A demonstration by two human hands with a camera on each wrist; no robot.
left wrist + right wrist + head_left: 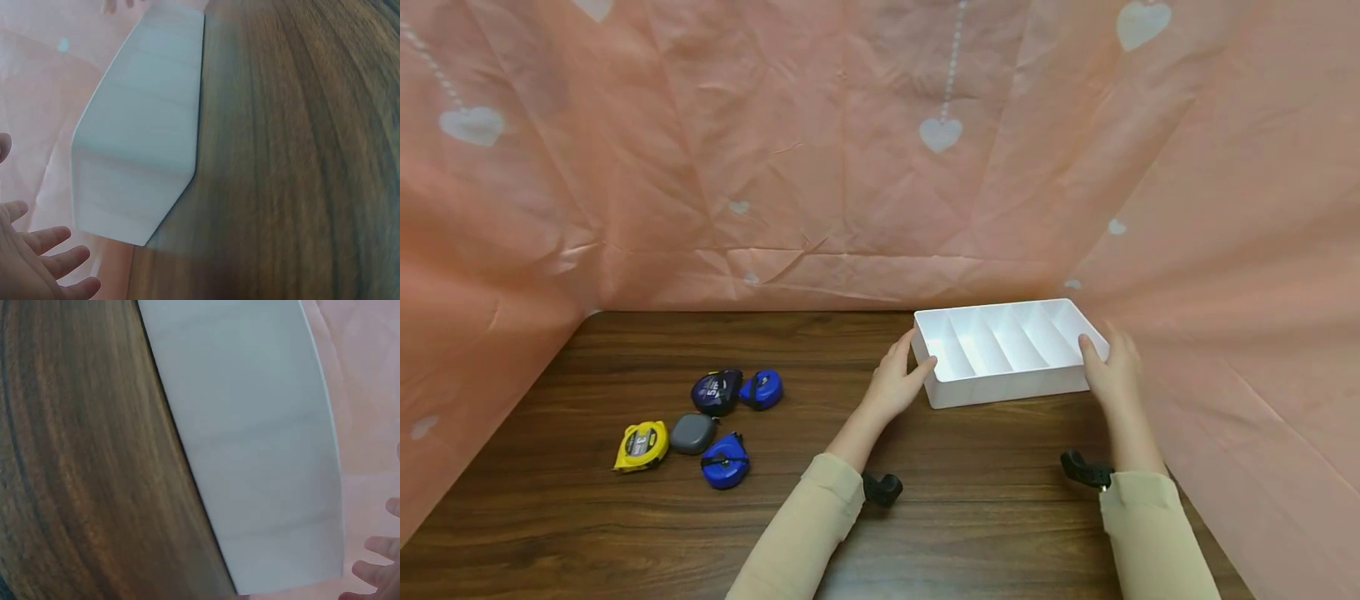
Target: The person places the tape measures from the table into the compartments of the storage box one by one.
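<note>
A white box [1011,388] with several compartments stands at the back right of the wooden table, and its compartments hold nothing. My left hand [892,382] is at its left end, thumb by the front corner and fingers along the side. At the right end is my right hand [1114,372], its thumb over the rim. In the left wrist view the fingers of the left hand [40,256] are spread beside the box [134,119]. The right wrist view likewise shows spread fingers of the right hand [382,569] by the box [262,462]. Contact is hard to tell.
To the left lie a yellow tape measure [642,446], a grey rounded case [693,433], a blue tape measure [725,463], a dark blue one [716,392] and another blue one [762,389]. A pink cloth [842,167] with hearts hangs around the table [820,517].
</note>
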